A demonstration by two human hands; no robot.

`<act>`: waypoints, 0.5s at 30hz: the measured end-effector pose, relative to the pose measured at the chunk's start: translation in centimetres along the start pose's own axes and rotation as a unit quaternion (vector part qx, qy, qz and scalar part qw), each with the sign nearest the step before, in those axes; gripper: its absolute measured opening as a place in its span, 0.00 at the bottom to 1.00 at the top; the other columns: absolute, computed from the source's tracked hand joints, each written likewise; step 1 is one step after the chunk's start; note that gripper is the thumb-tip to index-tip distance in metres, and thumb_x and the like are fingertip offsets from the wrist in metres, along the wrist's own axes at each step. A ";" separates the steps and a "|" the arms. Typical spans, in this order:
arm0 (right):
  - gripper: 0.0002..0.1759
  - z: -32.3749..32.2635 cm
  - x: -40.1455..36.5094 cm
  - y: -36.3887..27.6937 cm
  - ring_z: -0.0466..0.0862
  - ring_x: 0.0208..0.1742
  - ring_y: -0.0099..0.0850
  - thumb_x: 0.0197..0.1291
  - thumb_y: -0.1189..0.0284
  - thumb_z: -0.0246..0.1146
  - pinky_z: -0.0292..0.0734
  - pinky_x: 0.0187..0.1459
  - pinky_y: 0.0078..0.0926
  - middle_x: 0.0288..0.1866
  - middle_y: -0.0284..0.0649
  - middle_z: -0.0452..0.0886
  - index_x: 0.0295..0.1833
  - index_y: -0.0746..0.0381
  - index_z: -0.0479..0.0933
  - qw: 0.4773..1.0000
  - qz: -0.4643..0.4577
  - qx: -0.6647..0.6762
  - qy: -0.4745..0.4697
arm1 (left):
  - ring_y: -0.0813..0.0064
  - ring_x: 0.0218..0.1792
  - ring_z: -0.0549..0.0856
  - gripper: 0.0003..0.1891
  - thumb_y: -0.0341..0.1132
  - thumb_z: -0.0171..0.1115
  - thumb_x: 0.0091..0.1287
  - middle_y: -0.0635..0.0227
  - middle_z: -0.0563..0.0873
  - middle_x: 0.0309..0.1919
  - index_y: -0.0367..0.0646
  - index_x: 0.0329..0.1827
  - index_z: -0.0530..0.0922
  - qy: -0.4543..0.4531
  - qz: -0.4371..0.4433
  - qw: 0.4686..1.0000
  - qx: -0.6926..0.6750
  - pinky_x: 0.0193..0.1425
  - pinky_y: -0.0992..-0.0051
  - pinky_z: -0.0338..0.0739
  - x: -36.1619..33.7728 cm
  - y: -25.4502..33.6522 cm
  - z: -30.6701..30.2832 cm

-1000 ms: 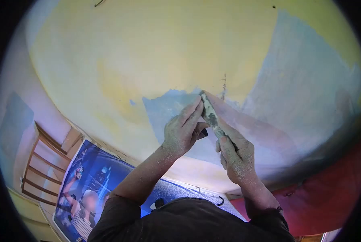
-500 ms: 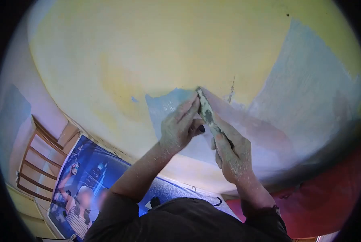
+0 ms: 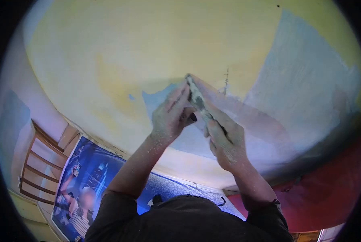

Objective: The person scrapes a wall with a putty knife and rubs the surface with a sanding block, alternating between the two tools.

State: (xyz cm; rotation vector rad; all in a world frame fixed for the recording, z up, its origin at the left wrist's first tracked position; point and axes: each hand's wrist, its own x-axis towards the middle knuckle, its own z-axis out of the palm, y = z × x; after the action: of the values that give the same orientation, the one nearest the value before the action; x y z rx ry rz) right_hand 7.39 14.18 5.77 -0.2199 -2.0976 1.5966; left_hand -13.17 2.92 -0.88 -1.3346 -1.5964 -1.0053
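Note:
My right hand (image 3: 227, 141) grips the handle of a scraper (image 3: 196, 99), whose dusty, plaster-smeared blade points up and to the left. Against the blade end, my left hand (image 3: 170, 111) presses with its fingers close together and its thumb bent underneath. The blade tip meets the yellow-painted wall (image 3: 156, 44) at the upper edge of a bare bluish-grey patch (image 3: 156, 99). White dust and flakes cover both hands and forearms. Just right of the blade, a dark jagged crack (image 3: 226, 82) runs down the paint.
A larger bare grey patch (image 3: 297, 76) spreads over the wall at right. Below lie a blue printed picture (image 3: 87, 173) showing a person and a red surface (image 3: 322, 193). A wooden slatted frame (image 3: 39, 169) stands at left. A dark hook (image 3: 221, 201) shows near my chest.
Both hands and the scraper have moved up and slightly left, its tip now higher on the wall. The whole view has shifted a little. Both hands keep their hold.

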 end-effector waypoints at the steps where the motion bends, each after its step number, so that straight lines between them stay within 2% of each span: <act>1: 0.28 -0.1 -0.6 -0.2 0.78 0.35 0.22 0.89 0.75 0.56 0.78 0.40 0.26 0.39 0.37 0.83 0.88 0.66 0.73 1.000 0.006 -0.011 -0.001 | 0.53 0.69 0.92 0.46 0.34 0.89 0.57 0.54 0.81 0.83 0.39 0.82 0.80 -0.007 0.002 1.000 -0.001 0.62 0.61 0.94 -0.1 0.4 0.0; 4: 0.27 -0.2 -1.9 0.2 0.69 0.24 0.14 0.90 0.73 0.56 0.65 0.24 0.18 0.39 0.33 0.82 0.88 0.65 0.75 0.998 0.008 0.059 0.029 | 0.55 0.68 0.93 0.46 0.36 0.88 0.60 0.56 0.81 0.83 0.40 0.85 0.78 0.000 0.012 1.000 -0.022 0.59 0.63 0.94 -0.4 1.6 1.0; 7: 0.28 0.7 -1.7 -0.9 0.69 0.23 0.14 0.90 0.72 0.56 0.65 0.24 0.17 0.39 0.34 0.81 0.88 0.65 0.74 0.999 -0.021 -0.016 0.019 | 0.55 0.66 0.94 0.44 0.37 0.86 0.62 0.56 0.81 0.82 0.40 0.84 0.78 0.008 -0.009 0.999 -0.031 0.57 0.64 0.94 -0.2 1.0 0.5; 8: 0.28 1.2 -1.2 -1.0 0.68 0.23 0.13 0.90 0.72 0.56 0.65 0.24 0.17 0.38 0.34 0.80 0.88 0.65 0.75 1.000 -0.007 0.016 0.023 | 0.55 0.65 0.94 0.43 0.37 0.86 0.63 0.56 0.81 0.82 0.40 0.84 0.79 0.004 -0.022 0.999 -0.034 0.57 0.64 0.94 -0.4 1.1 0.2; 11: 0.27 -0.2 -1.1 0.3 0.73 0.30 0.16 0.89 0.74 0.57 0.74 0.34 0.19 0.39 0.34 0.83 0.88 0.65 0.74 1.000 0.019 0.020 0.011 | 0.55 0.65 0.94 0.43 0.37 0.86 0.64 0.56 0.81 0.82 0.40 0.83 0.79 -0.001 -0.014 0.999 -0.046 0.57 0.64 0.94 -0.2 1.3 0.4; 15: 0.28 -0.8 -1.7 0.1 0.75 0.33 0.20 0.89 0.73 0.58 0.77 0.38 0.23 0.38 0.35 0.82 0.88 0.65 0.74 0.998 0.046 0.033 0.020 | 0.55 0.65 0.93 0.43 0.36 0.86 0.64 0.56 0.81 0.82 0.39 0.84 0.78 0.004 0.012 1.000 -0.020 0.57 0.62 0.94 -0.1 1.9 1.2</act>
State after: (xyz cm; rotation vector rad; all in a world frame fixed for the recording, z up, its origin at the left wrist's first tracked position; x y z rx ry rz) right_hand 9.22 14.22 5.39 -0.3270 -2.0270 1.6987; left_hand -11.35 4.19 -1.28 -1.3717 -1.5581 -1.0313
